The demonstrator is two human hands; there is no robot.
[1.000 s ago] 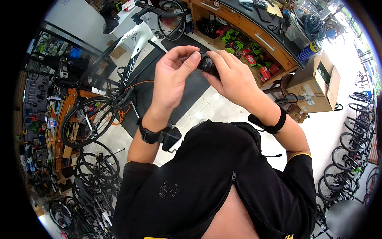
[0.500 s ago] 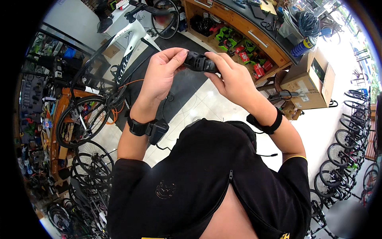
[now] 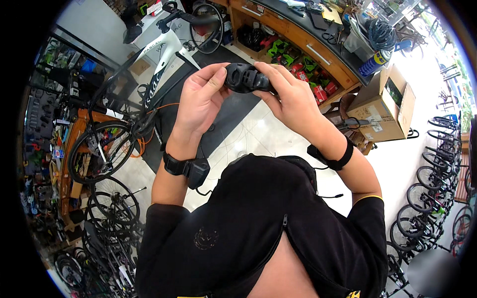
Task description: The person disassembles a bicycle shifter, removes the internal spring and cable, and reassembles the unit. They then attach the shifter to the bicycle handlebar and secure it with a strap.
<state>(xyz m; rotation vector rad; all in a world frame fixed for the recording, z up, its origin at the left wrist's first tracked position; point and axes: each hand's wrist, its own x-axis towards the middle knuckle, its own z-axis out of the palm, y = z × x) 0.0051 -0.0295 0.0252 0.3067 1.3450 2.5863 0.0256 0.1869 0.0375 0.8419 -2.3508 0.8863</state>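
Note:
Held up in front of me, over a dark floor mat, is a small black part [image 3: 245, 78] with a rounded body, a ring-like opening at its left end and slots near its middle. Its exact kind does not show. My left hand [image 3: 202, 99] pinches the left end between thumb and fingers. At the other end, my right hand [image 3: 288, 92] grips it with the thumb below and the fingers on top, covering that end. Both wrists wear black straps; a black box-shaped device [image 3: 198, 173] sits on the left one.
A white and black road bicycle [image 3: 171, 43] stands ahead to the left beside the mat [image 3: 223, 116]. Beyond my hands runs a wooden workbench [image 3: 318, 53] with packaged goods underneath. An open cardboard box [image 3: 382, 111] stands at the right. Bicycles [image 3: 422, 196] line both sides.
The black part has turned in my hands, so its round left opening now faces up toward me. The left-hand fingers have shifted on its end; the right hand keeps its grip.

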